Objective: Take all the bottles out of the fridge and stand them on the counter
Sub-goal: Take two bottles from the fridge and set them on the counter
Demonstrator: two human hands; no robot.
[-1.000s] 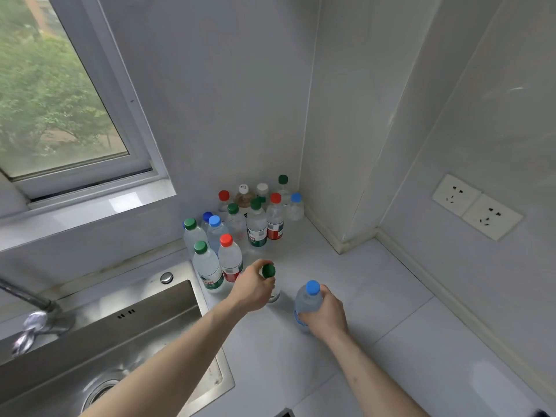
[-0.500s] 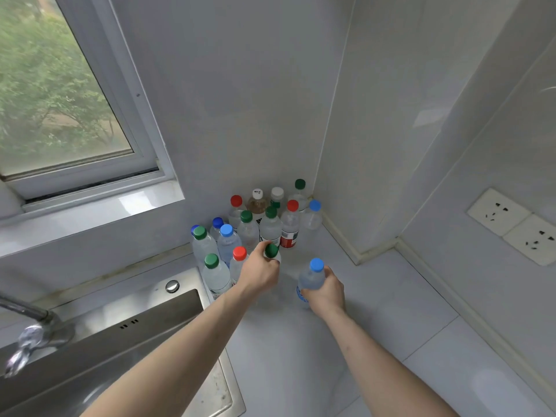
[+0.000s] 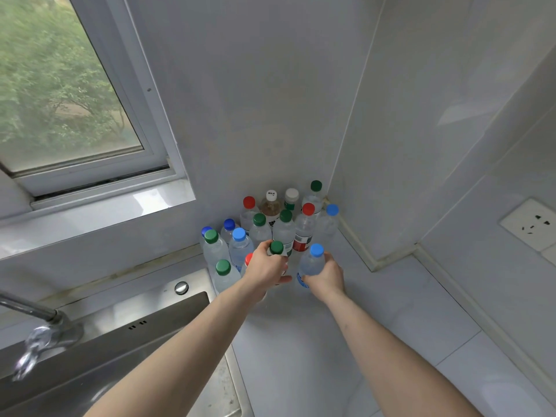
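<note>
Broadly, a pale tiled table (image 3: 331, 341) fills the corner, with a steel sink (image 3: 126, 332) and its tap (image 3: 33, 314) on the left. A cluster of capped bottles (image 3: 270, 227) stands upright against the wall. At its front, the left hand (image 3: 264, 269) has its grip curled round a green-capped bottle (image 3: 276, 249), and the right hand (image 3: 326, 275) has its grip wrapped round a blue-capped bottle (image 3: 311, 263).
</note>
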